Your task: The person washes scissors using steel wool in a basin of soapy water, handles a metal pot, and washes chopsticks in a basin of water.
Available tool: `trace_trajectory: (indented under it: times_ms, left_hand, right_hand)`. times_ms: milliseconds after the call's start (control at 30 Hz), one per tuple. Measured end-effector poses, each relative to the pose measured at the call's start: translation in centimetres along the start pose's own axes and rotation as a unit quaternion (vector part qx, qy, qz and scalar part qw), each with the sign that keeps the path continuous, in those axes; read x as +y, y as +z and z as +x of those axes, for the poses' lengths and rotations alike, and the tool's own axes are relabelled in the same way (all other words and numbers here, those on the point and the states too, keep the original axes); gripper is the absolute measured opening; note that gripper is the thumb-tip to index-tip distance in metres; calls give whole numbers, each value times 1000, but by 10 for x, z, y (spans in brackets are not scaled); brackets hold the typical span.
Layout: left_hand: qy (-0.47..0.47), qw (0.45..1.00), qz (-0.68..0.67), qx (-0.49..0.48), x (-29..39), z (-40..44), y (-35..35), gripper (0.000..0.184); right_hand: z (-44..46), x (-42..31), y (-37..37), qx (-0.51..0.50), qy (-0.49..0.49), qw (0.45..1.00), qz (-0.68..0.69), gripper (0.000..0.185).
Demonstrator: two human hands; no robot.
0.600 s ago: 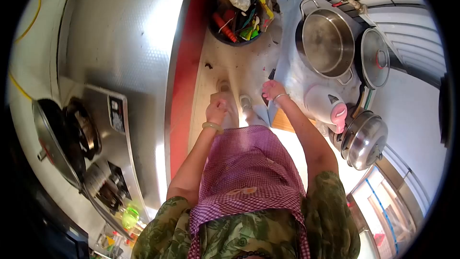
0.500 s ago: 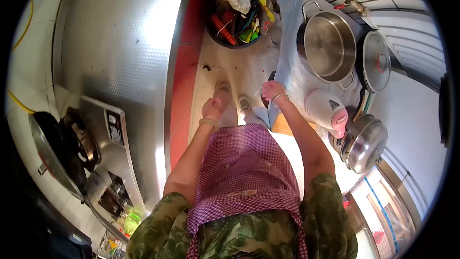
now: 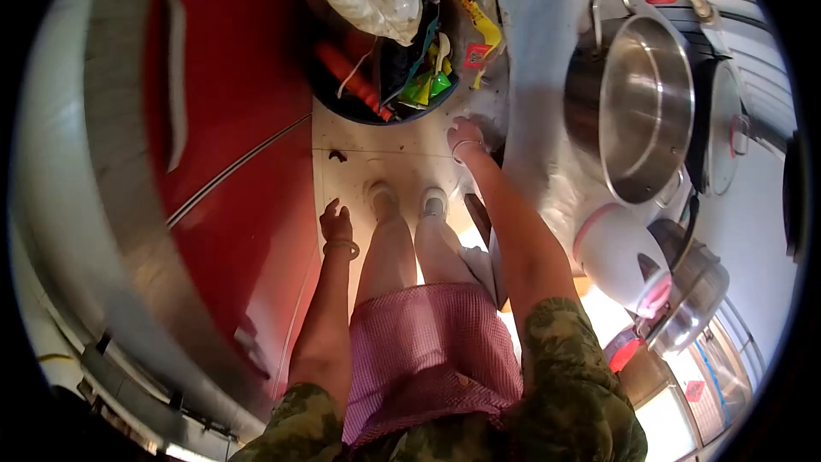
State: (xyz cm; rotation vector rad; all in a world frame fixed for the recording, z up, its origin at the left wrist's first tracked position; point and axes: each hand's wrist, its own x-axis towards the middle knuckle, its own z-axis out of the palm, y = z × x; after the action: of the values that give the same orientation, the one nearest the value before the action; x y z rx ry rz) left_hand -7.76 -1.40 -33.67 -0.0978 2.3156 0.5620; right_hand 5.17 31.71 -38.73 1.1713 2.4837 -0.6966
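Left hand [image 3: 336, 221] looks empty, fingers loosely apart, hanging near the red cabinet front [image 3: 239, 77]. Right hand [image 3: 464, 133] is out past the edge of the sheet-covered table [image 3: 534, 43], just beside the bin [image 3: 365, 117] on the floor; can't tell if that grip is apart or together, the fingers bunch up too much. My guess is the bin's tucked between cabinet and table to keep the walkway free, and the sheet's there to protect the top under the pot [image 3: 646, 111] and kettle [image 3: 620, 252]. The white bag [image 3: 376, 0] and wrappers hide most of what's inside the bin, its far side is covered too, and the dark thing [image 3: 477, 216] by the table's edge is anyone's guess.
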Motion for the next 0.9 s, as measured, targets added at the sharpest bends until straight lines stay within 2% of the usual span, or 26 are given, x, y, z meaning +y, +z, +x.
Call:
trace_trajectory:
  times_ms: [133, 267, 367, 433, 467, 533, 600, 667, 767, 867, 900]
  left_hand:
    - [45, 996, 48, -59, -22, 62, 38, 42]
    - [66, 993, 95, -36, -32, 110, 82, 46]
    - [118, 981, 142, -57, -68, 168, 121, 48]
    - [184, 954, 216, -92, -89, 188, 131, 54]
    - [177, 954, 222, -96, -95, 201, 142, 54]
    - [135, 978, 112, -114, -113, 233, 166, 54]
    - [222, 952, 206, -41, -155, 257, 192, 53]
    - [127, 991, 30, 5, -104, 232, 179, 51]
    - [162, 982, 98, -4, -102, 235, 167, 42]
    - [235, 961, 130, 71, -109, 226, 163, 36]
    - [209, 973, 91, 29, -82, 197, 140, 36]
  right_hand:
    - [57, 26, 43, 37, 32, 999, 13, 31]
    - [106, 63, 73, 67, 50, 996, 39, 30]
    - [135, 87, 84, 77, 51, 993, 80, 29]
    - [151, 106, 86, 68, 49, 989, 121, 28]
    - [158, 113, 88, 63, 49, 987, 138, 28]
    - [168, 126, 92, 52, 55, 983, 165, 28]
    - [175, 134, 95, 49, 60, 980, 184, 27]
    - [178, 141, 99, 49, 68, 976, 200, 27]
    - [172, 137, 105, 66, 80, 972, 211, 26]
    - [147, 123, 109, 110, 105, 963, 223, 26]
    - [132, 112, 110, 134, 121, 955, 238, 25]
